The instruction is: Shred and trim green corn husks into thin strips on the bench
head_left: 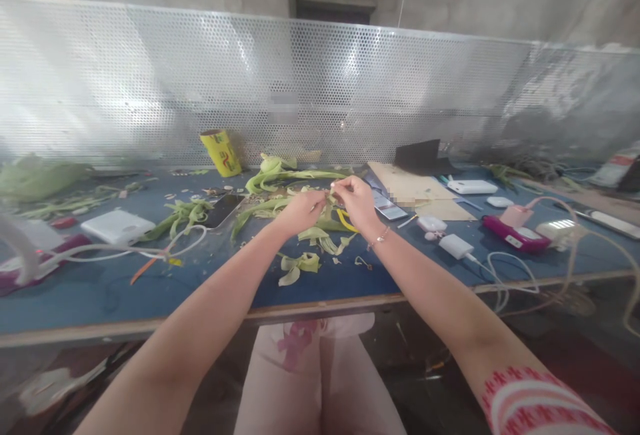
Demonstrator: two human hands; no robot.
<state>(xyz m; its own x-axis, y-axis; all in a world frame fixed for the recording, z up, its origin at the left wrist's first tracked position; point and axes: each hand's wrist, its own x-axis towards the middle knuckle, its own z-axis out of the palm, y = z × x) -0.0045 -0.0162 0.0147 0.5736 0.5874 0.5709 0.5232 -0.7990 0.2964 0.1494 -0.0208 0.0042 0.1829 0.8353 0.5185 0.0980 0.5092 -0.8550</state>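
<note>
My left hand (301, 211) and my right hand (356, 199) meet over the middle of the blue table (100, 295), fingers pinched together on a pale green leaf strip (327, 196) held between them. Below the hands lies a heap of cut green strips (325, 235), with a folded piece (299, 265) nearer the table's front edge. A yellow-handled tool (346, 220) lies partly hidden under my right hand. A thin bracelet circles my right wrist.
Long green leaves (285, 175), a yellow tin (221, 152) and a perforated metal screen (320, 88) stand behind. A dark phone (222, 209), white power bank (117, 226) and cables (165, 248) lie left; cardboard (410, 188), pink device (515, 233) and white chargers (456, 245) lie right.
</note>
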